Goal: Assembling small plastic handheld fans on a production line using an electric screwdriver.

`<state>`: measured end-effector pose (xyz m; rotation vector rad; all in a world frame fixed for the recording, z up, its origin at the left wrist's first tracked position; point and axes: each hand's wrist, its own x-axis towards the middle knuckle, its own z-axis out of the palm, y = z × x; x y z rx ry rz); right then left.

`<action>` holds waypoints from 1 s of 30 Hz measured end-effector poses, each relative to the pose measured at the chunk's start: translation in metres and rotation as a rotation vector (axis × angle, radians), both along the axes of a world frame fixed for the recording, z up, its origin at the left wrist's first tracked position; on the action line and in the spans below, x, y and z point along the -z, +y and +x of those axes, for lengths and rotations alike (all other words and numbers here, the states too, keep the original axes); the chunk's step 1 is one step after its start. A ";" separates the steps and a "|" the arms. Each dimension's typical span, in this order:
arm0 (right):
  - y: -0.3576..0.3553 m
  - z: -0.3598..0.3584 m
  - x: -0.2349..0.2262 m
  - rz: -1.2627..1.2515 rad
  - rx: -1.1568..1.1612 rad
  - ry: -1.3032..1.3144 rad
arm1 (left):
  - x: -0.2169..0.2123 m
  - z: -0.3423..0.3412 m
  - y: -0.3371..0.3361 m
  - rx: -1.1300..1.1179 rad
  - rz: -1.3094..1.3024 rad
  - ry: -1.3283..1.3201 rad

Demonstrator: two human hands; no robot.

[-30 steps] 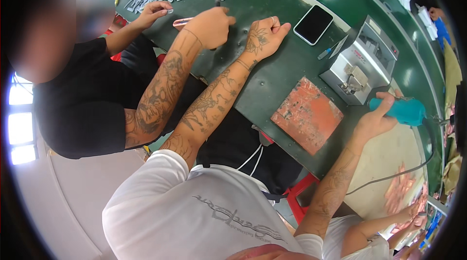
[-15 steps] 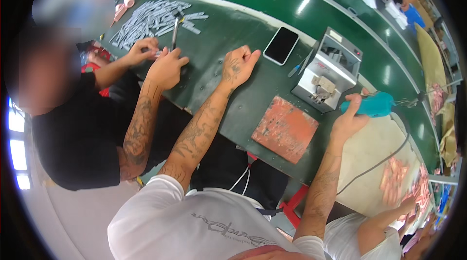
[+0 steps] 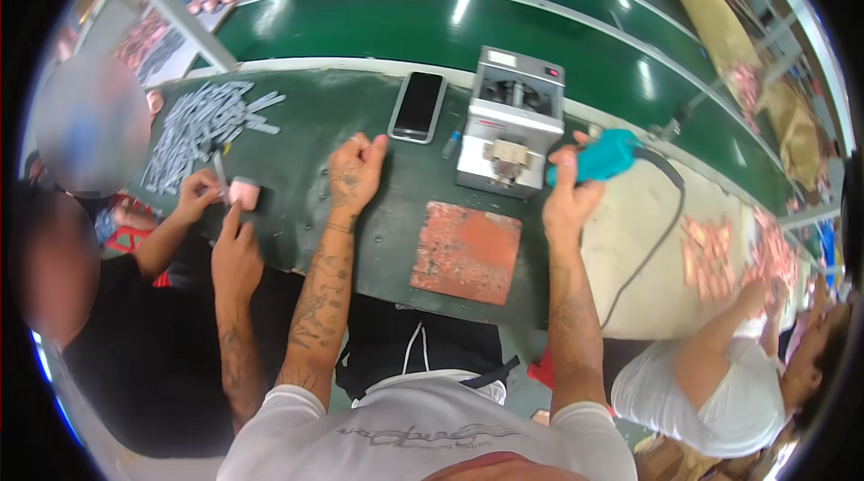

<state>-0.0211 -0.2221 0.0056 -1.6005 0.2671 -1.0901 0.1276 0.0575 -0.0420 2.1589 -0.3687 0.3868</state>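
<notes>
My right hand had swung its teal corded power tool beside the grey benchtop machine, left hand apparently clenched empty

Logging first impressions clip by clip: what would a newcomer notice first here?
Probably the teal power tool gripped in the person's right hand, beside a small grey machine at the middle of the green bench. The left hand rests as a fist by a black phone; a worn reddish pad lies at the near edge.
</notes>
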 end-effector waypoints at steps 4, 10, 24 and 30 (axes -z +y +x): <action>-0.006 0.003 0.006 0.026 -0.021 0.022 | -0.011 -0.001 0.000 -0.016 -0.048 0.081; -0.008 -0.001 0.007 0.063 -0.045 0.015 | -0.004 -0.001 -0.004 0.009 -0.046 0.088; 0.001 -0.003 -0.003 0.025 -0.050 -0.005 | -0.003 -0.001 -0.005 0.011 0.034 0.042; 0.001 -0.002 -0.002 0.021 -0.035 -0.007 | -0.003 0.000 -0.003 0.008 0.043 0.062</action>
